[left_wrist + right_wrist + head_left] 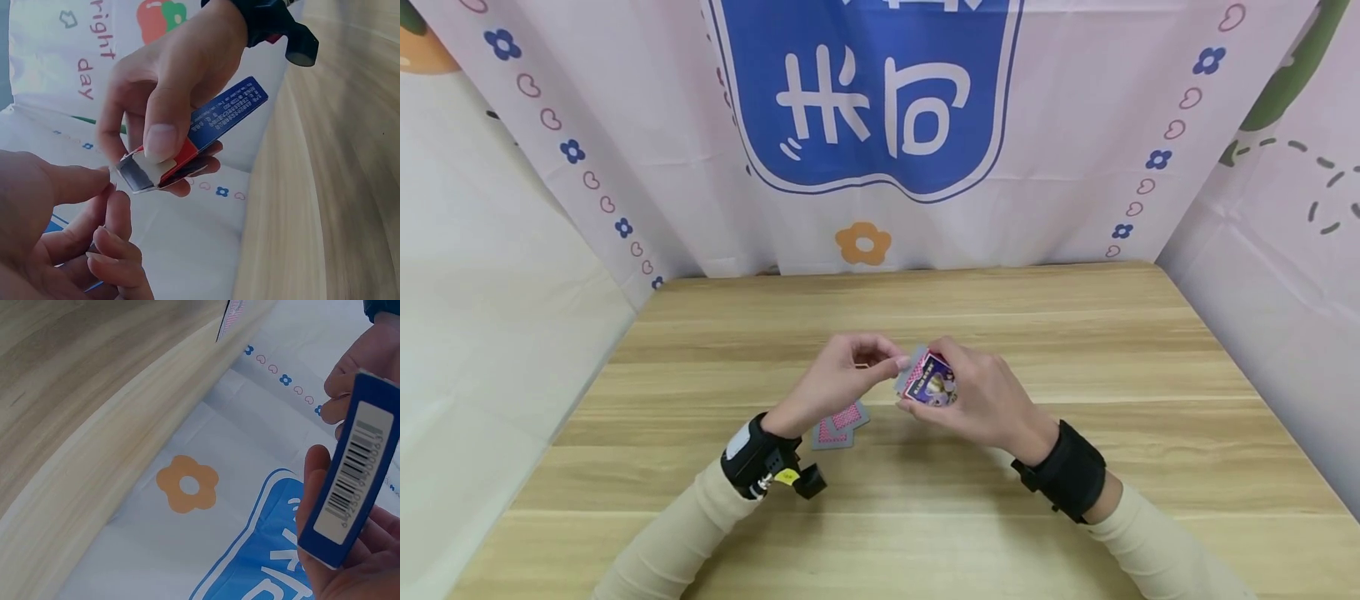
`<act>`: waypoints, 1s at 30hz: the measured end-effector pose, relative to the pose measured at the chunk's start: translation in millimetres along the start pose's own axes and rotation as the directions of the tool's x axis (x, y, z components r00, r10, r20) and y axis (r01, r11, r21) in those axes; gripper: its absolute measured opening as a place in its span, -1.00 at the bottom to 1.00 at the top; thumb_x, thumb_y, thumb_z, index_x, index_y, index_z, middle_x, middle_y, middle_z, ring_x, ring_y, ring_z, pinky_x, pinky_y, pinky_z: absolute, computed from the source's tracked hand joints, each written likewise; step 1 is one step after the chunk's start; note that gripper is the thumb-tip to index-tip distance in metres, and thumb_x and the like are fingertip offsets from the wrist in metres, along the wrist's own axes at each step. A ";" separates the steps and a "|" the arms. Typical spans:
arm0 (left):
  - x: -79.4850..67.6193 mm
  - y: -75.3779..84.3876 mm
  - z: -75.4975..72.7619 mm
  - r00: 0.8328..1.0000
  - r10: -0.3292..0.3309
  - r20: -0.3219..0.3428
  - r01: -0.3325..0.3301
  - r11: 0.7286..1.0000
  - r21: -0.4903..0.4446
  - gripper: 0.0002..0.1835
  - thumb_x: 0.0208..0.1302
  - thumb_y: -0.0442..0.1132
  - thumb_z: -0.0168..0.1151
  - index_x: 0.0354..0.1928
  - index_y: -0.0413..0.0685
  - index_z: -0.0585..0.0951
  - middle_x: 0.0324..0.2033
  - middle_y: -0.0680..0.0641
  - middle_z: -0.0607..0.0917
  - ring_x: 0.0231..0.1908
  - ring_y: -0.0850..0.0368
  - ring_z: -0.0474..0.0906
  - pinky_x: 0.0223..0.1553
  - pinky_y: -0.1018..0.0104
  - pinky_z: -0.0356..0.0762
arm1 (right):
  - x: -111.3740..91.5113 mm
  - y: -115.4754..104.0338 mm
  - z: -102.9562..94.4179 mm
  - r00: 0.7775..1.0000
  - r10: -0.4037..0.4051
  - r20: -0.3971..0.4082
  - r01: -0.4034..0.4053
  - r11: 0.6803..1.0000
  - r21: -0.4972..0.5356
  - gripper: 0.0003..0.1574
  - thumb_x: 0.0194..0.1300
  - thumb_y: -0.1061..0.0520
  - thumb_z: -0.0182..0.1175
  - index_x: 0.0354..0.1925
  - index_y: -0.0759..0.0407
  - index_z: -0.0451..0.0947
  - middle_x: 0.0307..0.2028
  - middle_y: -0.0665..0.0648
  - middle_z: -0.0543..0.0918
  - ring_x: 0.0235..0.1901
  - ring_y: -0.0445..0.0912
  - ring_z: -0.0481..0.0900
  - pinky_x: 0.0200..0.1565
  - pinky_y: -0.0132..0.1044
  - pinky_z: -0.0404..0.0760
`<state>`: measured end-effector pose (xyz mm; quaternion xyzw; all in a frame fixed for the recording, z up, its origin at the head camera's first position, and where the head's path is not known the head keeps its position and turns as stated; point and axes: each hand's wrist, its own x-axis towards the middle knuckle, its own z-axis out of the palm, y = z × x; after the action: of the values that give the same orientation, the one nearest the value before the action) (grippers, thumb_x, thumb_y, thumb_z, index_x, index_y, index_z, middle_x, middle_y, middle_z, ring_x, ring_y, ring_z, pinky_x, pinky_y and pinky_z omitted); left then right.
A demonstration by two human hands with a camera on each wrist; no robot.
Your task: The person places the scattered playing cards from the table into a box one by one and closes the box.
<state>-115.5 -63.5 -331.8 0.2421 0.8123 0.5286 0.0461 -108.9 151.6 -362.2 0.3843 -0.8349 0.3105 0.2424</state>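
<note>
My right hand (pixel 988 400) grips a small playing card box (pixel 934 382) with a purple-blue picture face. In the left wrist view, the blue and red box (pixel 228 112) has its open end toward my left hand (pixel 69 231). A grey-edged playing card (pixel 913 367) sticks out of that end, and my left hand (pixel 842 375) pinches its edge between thumb and forefinger. Below the left hand, two playing cards (pixel 847 417) lie overlapping on the table with red patterned backs up. The right wrist view shows the barcode end of the box (pixel 353 472).
The wooden table (pixel 1000 533) runs up to a white cloth backdrop (pixel 700 208) with a blue printed panel (pixel 872 100). Cloth walls stand at both sides. Black bands with small cameras (pixel 767 458) sit on the wrists.
</note>
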 end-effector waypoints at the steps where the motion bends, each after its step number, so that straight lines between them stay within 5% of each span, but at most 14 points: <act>1: -1.1 3.7 0.7 1.000 0.000 0.002 0.000 1.000 0.011 -0.89 0.28 -0.14 0.24 -0.30 0.00 0.65 -0.35 -0.05 0.67 -0.35 0.02 0.53 -0.38 0.20 0.45 | 0.1 -0.3 0.0 1.000 -0.003 0.001 0.003 1.000 0.002 -0.24 -0.13 -0.20 0.45 -0.15 0.24 0.40 -0.53 0.00 0.54 -0.65 -0.29 0.42 -0.71 -0.43 0.48; 10: -6.9 23.1 1.5 1.000 -0.014 0.001 0.014 0.999 0.044 -0.91 0.26 -0.25 0.26 -0.32 -0.13 0.65 -0.36 -0.17 0.67 -0.35 0.02 0.51 -0.36 0.21 0.44 | 0.8 -2.0 -0.5 1.000 -0.013 0.017 0.013 1.000 0.011 -0.25 -0.13 -0.17 0.46 -0.13 0.26 0.40 -0.52 0.02 0.54 -0.64 -0.28 0.42 -0.71 -0.43 0.49; 18: 1.9 -8.8 2.8 0.999 0.017 0.037 -0.020 0.998 0.067 -0.89 0.23 -0.06 0.28 -0.34 0.10 0.67 -0.42 0.05 0.66 -0.37 0.12 0.50 -0.36 0.18 0.45 | 1.3 -3.3 -0.3 1.000 -0.017 0.026 0.017 1.000 0.013 -0.25 -0.13 -0.17 0.46 -0.13 0.25 0.39 -0.51 0.01 0.54 -0.64 -0.28 0.42 -0.71 -0.43 0.48; 22: 8.3 -18.9 -3.7 0.995 0.061 0.082 -0.074 0.983 0.168 -0.86 0.26 -0.02 0.24 -0.32 0.12 0.65 -0.41 0.06 0.65 -0.39 0.15 0.50 -0.36 0.18 0.50 | 1.5 -2.9 -0.4 1.000 -0.018 0.026 0.017 1.000 0.012 -0.27 -0.12 -0.16 0.45 -0.13 0.25 0.40 -0.53 0.00 0.53 -0.65 -0.27 0.41 -0.72 -0.42 0.47; 25: 11.7 -26.9 -13.7 0.990 0.055 0.127 -0.101 0.916 0.388 -0.76 0.27 0.04 0.21 -0.27 0.04 0.64 -0.36 0.04 0.64 -0.38 0.16 0.51 -0.37 0.21 0.54 | 1.6 -2.3 -0.3 1.000 -0.011 0.020 0.011 1.000 -0.007 -0.25 -0.12 -0.17 0.45 -0.12 0.26 0.41 -0.53 0.01 0.53 -0.66 -0.27 0.40 -0.72 -0.41 0.46; 30: 7.5 -42.5 -31.9 0.970 -0.160 0.184 -0.024 0.688 0.725 -0.40 0.04 0.22 0.33 -0.13 -0.18 0.58 -0.23 -0.10 0.60 -0.26 0.08 0.49 -0.22 0.17 0.53 | 0.5 -1.8 1.4 1.000 -0.006 0.016 0.006 0.999 -0.032 -0.22 -0.14 -0.19 0.44 -0.11 0.26 0.41 -0.53 0.01 0.53 -0.67 -0.27 0.39 -0.73 -0.40 0.44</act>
<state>-147.3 -100.6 -354.0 0.2702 0.9517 0.1321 0.0617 -107.9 149.5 -362.2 0.3854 -0.8405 0.2932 0.2428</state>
